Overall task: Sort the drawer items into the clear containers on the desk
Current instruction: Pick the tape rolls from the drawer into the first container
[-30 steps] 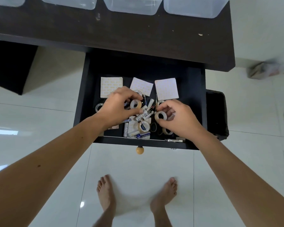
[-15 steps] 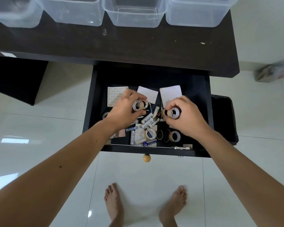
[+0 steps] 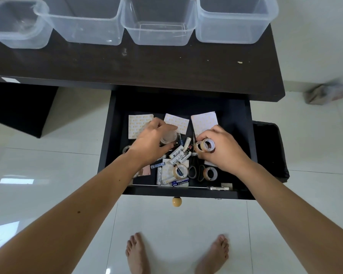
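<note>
The black drawer (image 3: 244,186) is pulled out under the dark desk (image 3: 139,66). It holds tape rolls, white batteries (image 3: 179,154), scissors (image 3: 194,172) and white sticker sheets (image 3: 204,122). My left hand (image 3: 151,143) is closed over a tape roll (image 3: 168,137) that is partly hidden by the fingers. My right hand (image 3: 224,149) grips two small tape rolls (image 3: 205,145) held together. Two more rolls (image 3: 180,171) (image 3: 210,174) lie near the drawer front. Several clear containers (image 3: 158,38) stand in a row along the desk's far side.
A wooden knob (image 3: 176,202) sticks out of the drawer front. A black bin (image 3: 271,151) stands right of the drawer. My bare feet (image 3: 137,254) are on the white tiled floor below. A blurred bag (image 3: 325,93) lies on the floor at right.
Both hands picked tape rolls out of the drawer's pile and lifted them slightly. My view tilted up, so the clear containers on the desk show more fully.
</note>
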{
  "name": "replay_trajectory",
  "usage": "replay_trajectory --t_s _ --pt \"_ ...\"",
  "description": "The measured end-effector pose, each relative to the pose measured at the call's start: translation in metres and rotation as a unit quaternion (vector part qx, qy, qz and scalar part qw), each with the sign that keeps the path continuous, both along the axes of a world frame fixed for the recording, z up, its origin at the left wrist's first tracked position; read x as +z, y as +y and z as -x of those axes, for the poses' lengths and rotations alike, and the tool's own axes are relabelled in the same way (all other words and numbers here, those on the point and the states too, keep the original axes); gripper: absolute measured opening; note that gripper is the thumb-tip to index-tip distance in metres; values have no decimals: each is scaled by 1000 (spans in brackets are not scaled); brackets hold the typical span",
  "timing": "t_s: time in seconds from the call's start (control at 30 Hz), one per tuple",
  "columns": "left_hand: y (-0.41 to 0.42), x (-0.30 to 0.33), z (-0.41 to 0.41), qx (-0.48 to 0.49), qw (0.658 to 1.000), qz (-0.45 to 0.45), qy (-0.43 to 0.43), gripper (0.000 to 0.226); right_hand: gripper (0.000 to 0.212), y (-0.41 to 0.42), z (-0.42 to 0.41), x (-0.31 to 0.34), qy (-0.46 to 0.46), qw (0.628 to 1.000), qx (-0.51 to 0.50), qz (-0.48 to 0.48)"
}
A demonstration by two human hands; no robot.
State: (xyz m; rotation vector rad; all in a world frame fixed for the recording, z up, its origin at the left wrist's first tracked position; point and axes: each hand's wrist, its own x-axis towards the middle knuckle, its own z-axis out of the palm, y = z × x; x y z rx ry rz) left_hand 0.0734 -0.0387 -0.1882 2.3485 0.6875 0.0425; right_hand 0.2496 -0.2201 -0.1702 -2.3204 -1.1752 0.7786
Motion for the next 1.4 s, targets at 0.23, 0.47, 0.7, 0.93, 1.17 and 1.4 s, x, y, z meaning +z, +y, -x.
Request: replay_trajectory --t_s 0.23,0.47,0.7,0.93,1.17,1.4 --pt "2 4 0 -2 1000 -7 -16 43 44 -4 5 7 24 999 -12 -31" --pt "1 5 -1 -3 1000 6 -18 49 49 -6 4 14 67 995 10 -77" --pt "5 3 2 9 998 50 -38 34 33 -4 11 19 109 991 28 -66" --pt "3 16 4 35 994 94 -31 27 17 3 16 20 134 988 49 -61" --pt "4 35 18 47 986 157 -16 28 24 11 20 20 161 979 126 -22" --pt "6 40 33 -12 984 176 19 15 60 18 28 14 57 964 240 99"
